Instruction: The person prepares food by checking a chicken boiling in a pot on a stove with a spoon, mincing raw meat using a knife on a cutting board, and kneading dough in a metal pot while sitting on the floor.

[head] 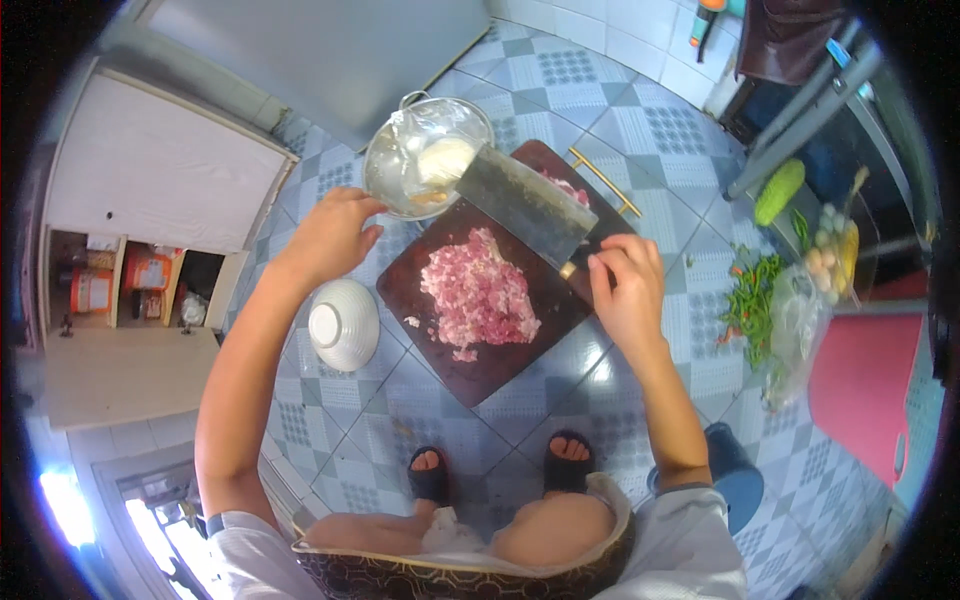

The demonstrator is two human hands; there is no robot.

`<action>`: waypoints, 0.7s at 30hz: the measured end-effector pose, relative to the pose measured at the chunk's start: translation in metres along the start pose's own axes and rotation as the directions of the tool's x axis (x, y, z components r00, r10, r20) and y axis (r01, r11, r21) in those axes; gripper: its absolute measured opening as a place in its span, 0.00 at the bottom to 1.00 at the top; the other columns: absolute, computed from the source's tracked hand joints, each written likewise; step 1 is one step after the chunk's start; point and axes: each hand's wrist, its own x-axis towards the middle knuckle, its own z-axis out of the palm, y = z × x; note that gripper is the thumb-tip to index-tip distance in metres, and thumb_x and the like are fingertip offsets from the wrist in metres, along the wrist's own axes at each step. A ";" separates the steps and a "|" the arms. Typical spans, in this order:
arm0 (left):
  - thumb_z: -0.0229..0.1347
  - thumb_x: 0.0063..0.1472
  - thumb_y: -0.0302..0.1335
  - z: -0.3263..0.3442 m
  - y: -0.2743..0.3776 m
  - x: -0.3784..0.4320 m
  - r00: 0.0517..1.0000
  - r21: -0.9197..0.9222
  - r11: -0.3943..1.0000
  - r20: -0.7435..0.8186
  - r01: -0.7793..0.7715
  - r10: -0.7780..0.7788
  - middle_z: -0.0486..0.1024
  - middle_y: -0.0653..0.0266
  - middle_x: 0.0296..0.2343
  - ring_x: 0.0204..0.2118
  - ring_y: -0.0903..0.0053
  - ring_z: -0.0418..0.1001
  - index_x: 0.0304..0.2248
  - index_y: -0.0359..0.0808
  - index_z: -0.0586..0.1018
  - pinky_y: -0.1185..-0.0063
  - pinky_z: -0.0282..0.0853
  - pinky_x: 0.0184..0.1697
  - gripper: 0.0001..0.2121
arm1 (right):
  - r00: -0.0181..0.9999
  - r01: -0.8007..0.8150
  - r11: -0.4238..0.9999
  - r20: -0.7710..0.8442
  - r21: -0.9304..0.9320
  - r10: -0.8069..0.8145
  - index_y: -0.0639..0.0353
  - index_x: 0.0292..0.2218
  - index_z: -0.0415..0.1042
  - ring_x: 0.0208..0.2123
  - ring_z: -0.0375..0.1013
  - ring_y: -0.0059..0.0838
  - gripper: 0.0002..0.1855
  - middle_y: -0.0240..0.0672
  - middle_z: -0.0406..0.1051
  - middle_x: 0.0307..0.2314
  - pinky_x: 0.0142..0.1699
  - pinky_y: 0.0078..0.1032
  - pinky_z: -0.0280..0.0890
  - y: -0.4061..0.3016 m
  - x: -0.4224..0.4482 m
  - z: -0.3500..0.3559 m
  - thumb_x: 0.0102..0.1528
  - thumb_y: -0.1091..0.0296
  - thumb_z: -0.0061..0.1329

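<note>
My left hand point(335, 233) reaches to the near left rim of a metal bowl point(380, 161), its fingers at the rim; whether they grip it is unclear. In the bowl lie a clear plastic bag and a pale lump point(445, 161). A cleaver point(529, 206) lies across the far part of a dark cutting board point(474, 385), its blade towards the bowl. My right hand point(630, 289) is by the cleaver's handle end, thumb and fingers close together; whether it holds the handle cannot be told. Chopped raw meat point(480, 296) is heaped on the board, with more meat point(568, 187) behind the blade.
An upturned white bowl point(343, 325) sits left of the board on the tiled floor. To the right are green chilies point(752, 304), a cucumber point(780, 192), a plastic bag point(796, 330) and a pink basket point(862, 382). A blue container point(739, 480) stands beside my right arm.
</note>
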 end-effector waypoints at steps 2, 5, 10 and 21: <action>0.54 0.52 0.24 -0.006 -0.018 0.004 1.000 0.075 0.997 -0.016 0.026 -0.025 0.71 0.52 0.41 0.47 0.58 0.66 0.40 0.33 0.76 0.69 0.62 0.50 0.13 | 1.000 -0.010 0.997 -0.010 0.071 0.011 0.60 0.21 0.69 0.35 0.64 0.37 0.07 0.33 0.68 0.30 0.40 0.32 0.58 -0.003 0.013 -0.006 0.43 0.71 0.55; 0.54 0.52 0.26 -0.005 -0.039 0.017 0.996 0.112 0.990 -0.008 0.087 -0.087 0.73 0.52 0.39 0.45 0.58 0.67 0.38 0.33 0.76 0.69 0.63 0.49 0.13 | 1.000 0.009 0.994 0.009 0.107 -0.010 0.59 0.21 0.68 0.35 0.64 0.37 0.08 0.33 0.68 0.29 0.40 0.32 0.58 -0.010 0.040 -0.015 0.43 0.70 0.55; 0.53 0.54 0.29 0.010 -0.076 0.036 0.986 0.104 0.981 -0.055 0.161 -0.156 0.74 0.53 0.38 0.45 0.60 0.68 0.39 0.36 0.77 0.68 0.64 0.47 0.13 | 0.968 0.157 0.987 0.190 0.043 -0.162 0.59 0.23 0.69 0.35 0.64 0.40 0.06 0.34 0.67 0.27 0.41 0.34 0.58 -0.052 0.084 -0.001 0.45 0.68 0.53; 0.54 0.53 0.29 0.066 -0.252 -0.016 0.973 -0.044 0.998 -0.230 -0.041 0.030 0.74 0.54 0.34 0.39 0.59 0.69 0.37 0.33 0.76 0.69 0.65 0.43 0.13 | 0.441 0.324 0.910 0.892 -0.258 0.095 0.64 0.38 0.70 0.40 0.71 0.41 0.14 0.43 0.72 0.36 0.42 0.35 0.67 -0.186 0.145 0.316 0.49 0.68 0.47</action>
